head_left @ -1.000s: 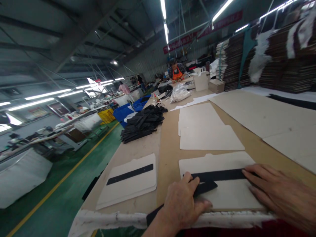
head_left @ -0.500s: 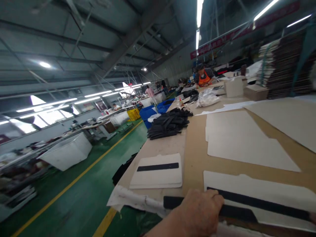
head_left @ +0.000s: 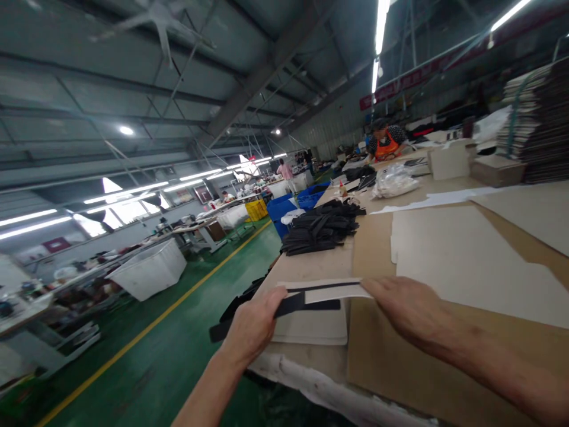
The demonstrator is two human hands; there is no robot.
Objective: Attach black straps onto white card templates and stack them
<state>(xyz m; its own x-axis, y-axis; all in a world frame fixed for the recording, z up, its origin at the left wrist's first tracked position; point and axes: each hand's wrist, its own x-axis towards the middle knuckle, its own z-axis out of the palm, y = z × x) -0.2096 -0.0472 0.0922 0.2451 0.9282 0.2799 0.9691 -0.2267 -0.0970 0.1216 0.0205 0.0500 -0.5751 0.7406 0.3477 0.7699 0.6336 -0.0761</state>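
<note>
A cream sheet panel (head_left: 333, 292) with a thin black stripe along it is held up at a slant, bent slightly, above the near-left part of the table. My right hand (head_left: 400, 299) grips its right end. The fingers of my left hand (head_left: 253, 323) close round its left end, together with a loose black strip (head_left: 291, 303) that sticks out on both sides of the hand. Beneath lies a low pile of cream panels (head_left: 311, 332), the top one with a black strip, partly hidden by the held panel.
A heap of black strips (head_left: 320, 228) lies farther along the table. Larger cream sheets (head_left: 471, 261) spread over brown board (head_left: 400, 367) to the right. Behind are a plastic bag (head_left: 395, 181), a tall stack (head_left: 546, 118) and a co-worker (head_left: 384, 142) in an orange apron. Green floor (head_left: 178, 338) borders the left.
The striped panel has been lifted from the table's front right and carried left over the pile. My left hand, earlier on the black strip at the edge, has moved left with it. The view has turned left.
</note>
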